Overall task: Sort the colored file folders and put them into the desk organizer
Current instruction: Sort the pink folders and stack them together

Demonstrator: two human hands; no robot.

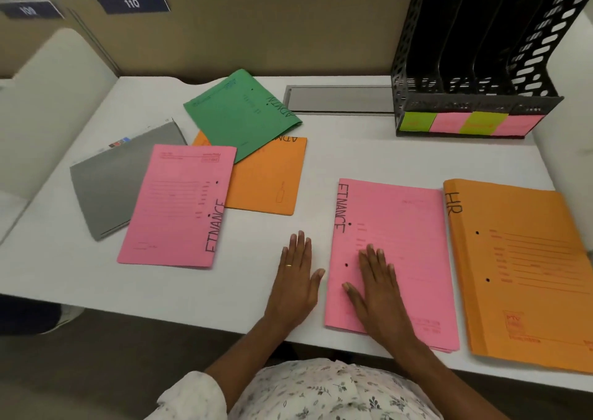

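Observation:
A pink FINANCE folder (407, 233) lies near the desk's front edge, and my right hand (377, 286) rests flat on its lower part with fingers straight. My left hand (296, 276) lies flat on the bare desk just left of that folder. An orange HR folder (526, 268) lies to the right. On the left lie a second pink FINANCE folder (176, 207), an orange folder (266, 178), a green ADMIN folder (240, 114) overlapping it, and a grey folder (118, 178). The black desk organizer (475, 98) stands at the back right with green and pink labels.
A white desk (353, 156) carries everything, with a grey cable flap (340, 98) at the back beside the organizer. A beige partition (256, 27) with number plates closes the far side. A white chair back (48, 98) stands at the left.

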